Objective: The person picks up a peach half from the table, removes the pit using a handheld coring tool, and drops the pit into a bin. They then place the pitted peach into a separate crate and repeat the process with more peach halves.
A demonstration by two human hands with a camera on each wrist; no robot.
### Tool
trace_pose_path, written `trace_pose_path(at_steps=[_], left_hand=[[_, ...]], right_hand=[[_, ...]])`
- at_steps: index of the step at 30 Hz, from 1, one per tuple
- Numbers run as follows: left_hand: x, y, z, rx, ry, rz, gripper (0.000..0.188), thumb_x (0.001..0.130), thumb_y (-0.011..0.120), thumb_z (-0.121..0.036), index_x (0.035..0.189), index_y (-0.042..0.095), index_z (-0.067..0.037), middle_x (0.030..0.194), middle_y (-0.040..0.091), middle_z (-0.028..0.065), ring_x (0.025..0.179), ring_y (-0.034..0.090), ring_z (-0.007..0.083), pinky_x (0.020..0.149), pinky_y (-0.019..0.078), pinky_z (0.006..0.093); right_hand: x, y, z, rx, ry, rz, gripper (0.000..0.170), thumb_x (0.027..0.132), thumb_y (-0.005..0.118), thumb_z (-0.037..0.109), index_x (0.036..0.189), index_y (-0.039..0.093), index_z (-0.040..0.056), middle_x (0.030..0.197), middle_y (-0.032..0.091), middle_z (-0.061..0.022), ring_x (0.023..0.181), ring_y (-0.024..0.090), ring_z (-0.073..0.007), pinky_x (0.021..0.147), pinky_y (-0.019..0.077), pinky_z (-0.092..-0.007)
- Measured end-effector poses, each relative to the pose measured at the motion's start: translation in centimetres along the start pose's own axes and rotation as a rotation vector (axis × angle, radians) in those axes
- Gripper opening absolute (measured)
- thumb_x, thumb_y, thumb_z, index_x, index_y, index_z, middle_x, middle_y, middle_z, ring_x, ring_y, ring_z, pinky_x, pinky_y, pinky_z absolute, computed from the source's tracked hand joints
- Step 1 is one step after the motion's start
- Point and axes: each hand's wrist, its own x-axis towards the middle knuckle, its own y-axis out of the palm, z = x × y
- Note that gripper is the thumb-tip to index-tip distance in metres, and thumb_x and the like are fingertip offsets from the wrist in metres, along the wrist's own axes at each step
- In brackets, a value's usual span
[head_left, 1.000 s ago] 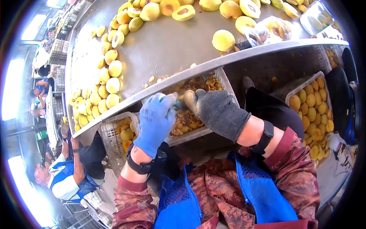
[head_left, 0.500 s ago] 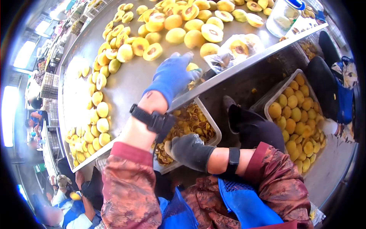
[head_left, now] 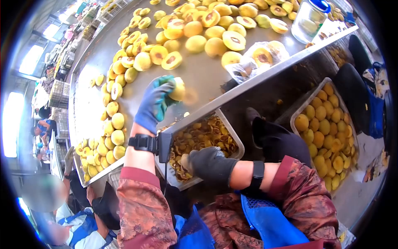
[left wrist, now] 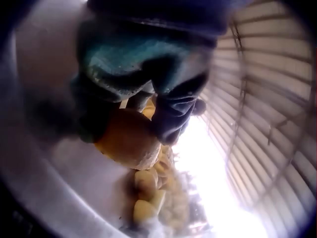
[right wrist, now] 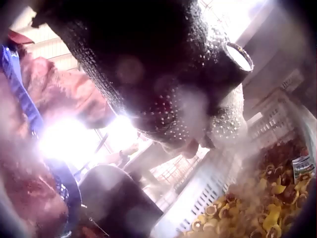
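My left hand (head_left: pixel 155 101), in a blue glove with teal palm, holds a yellow peach (head_left: pixel 178 89) above the metal table. In the left wrist view, its fingers grip the peach (left wrist: pixel 130 139) from both sides. My right hand (head_left: pixel 210 165), in a dark glove, is curled low over a crate (head_left: pixel 232 135) of cut peach scraps (head_left: pixel 203 137). A dark tube-shaped piece with a pale round end (right wrist: pixel 238 57) sticks out of that fist in the right wrist view; I cannot tell what it is.
Halved and whole peaches (head_left: pixel 195 43) spread over the metal table (head_left: pixel 137 93). A bagged peach (head_left: pixel 263 58) and clear jar (head_left: pixel 309 20) sit near its raised front edge (head_left: pixel 265 76). A crate of peaches (head_left: pixel 325 128) stands at right. Another person (head_left: pixel 83 224) works at left.
From beside the right hand over the crate, my left hand reached across the table, then drew back leftward with a peach. My right hand moved lower over the scraps. The head view turned.
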Motion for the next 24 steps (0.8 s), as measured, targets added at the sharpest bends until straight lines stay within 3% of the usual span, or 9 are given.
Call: trace_pose_path(at_steps=[3, 4, 8, 11, 12, 18, 24], left_hand=[[-4.4, -2.3, -0.7, -0.422, 0.071, 0.066, 0.041, 0.092, 0.062, -0.022, 0.126, 0.054, -0.001, 0.112, 0.064, 0.0153, 0.103, 0.064, 0.0299, 0.084, 0.0568, 0.0433], [-5.6, -2.8, -0.9, -0.43, 0.092, 0.053, 0.049, 0.095, 0.059, -0.035, 0.127, 0.053, 0.0, 0.114, 0.063, 0.0174, 0.106, 0.063, 0.0328, 0.086, 0.0561, 0.0451], [-9.8, -3.5, -1.1, -0.715, 0.031, -0.008, 0.061, 0.095, 0.049, -0.054, 0.123, 0.056, 0.0, 0.113, 0.064, 0.0182, 0.105, 0.063, 0.033, 0.088, 0.0548, 0.0471], [-12.0, -2.8, 0.7, -0.63, 0.076, -0.189, 0.055, 0.097, 0.048, -0.05, 0.119, 0.059, -0.001, 0.107, 0.067, 0.0153, 0.1, 0.064, 0.0315, 0.086, 0.0552, 0.0465], [-12.6, -2.5, 1.3, -0.577, 0.104, -0.192, 0.054, 0.097, 0.049, -0.048, 0.121, 0.058, 0.0, 0.111, 0.066, 0.0161, 0.1, 0.065, 0.0312, 0.089, 0.0542, 0.0463], [-14.3, 0.3, 1.9, -0.683, 0.212, -0.215, 0.048, 0.101, 0.045, -0.039, 0.123, 0.056, 0.001, 0.113, 0.063, 0.0134, 0.105, 0.061, 0.0283, 0.097, 0.0494, 0.0453], [-14.5, 1.1, 2.5, -0.594, 0.338, -0.309, 0.047, 0.1, 0.046, -0.039, 0.123, 0.056, 0.002, 0.114, 0.063, 0.0141, 0.107, 0.061, 0.0288, 0.098, 0.0481, 0.0472]], right_hand=[[0.7, -1.1, -0.1, 0.007, 0.084, -0.041, 0.028, 0.081, 0.058, 0.008, 0.108, 0.05, 0.0036, 0.078, 0.06, -0.0156, 0.067, 0.067, -0.0304, 0.05, 0.0503, -0.044], [0.7, -1.9, 0.2, -0.026, 0.115, -0.06, 0.025, 0.084, 0.056, 0.008, 0.107, 0.05, 0.0039, 0.083, 0.062, -0.0176, 0.069, 0.068, -0.0314, 0.054, 0.0523, -0.0415], [1.8, -1.5, -0.5, 0.389, 0.12, -0.184, 0.024, 0.089, 0.057, 0.011, 0.111, 0.049, 0.0041, 0.089, 0.065, -0.0193, 0.076, 0.067, -0.0365, 0.062, 0.0524, -0.0406], [3.3, -1.9, -0.1, 0.655, 0.026, -0.44, 0.028, 0.084, 0.066, 0.009, 0.103, 0.046, 0.0024, 0.08, 0.061, -0.0245, 0.075, 0.063, -0.0443, 0.059, 0.0493, -0.0471], [3.6, -2.2, 0.1, 0.715, 0.07, -0.425, 0.035, 0.082, 0.07, 0.01, 0.104, 0.045, 0.0019, 0.082, 0.06, -0.0264, 0.081, 0.06, -0.0474, 0.062, 0.0481, -0.0493], [5.2, -1.2, 0.7, 0.693, 0.161, -0.41, 0.032, 0.082, 0.066, 0.006, 0.106, 0.045, 0.0007, 0.083, 0.06, -0.027, 0.081, 0.059, -0.0481, 0.063, 0.0473, -0.0508], [6.3, 0.5, 0.6, 0.608, 0.111, -0.493, 0.032, 0.082, 0.064, 0.004, 0.107, 0.044, 0.0003, 0.082, 0.059, -0.0281, 0.079, 0.059, -0.0484, 0.061, 0.0465, -0.0515]])
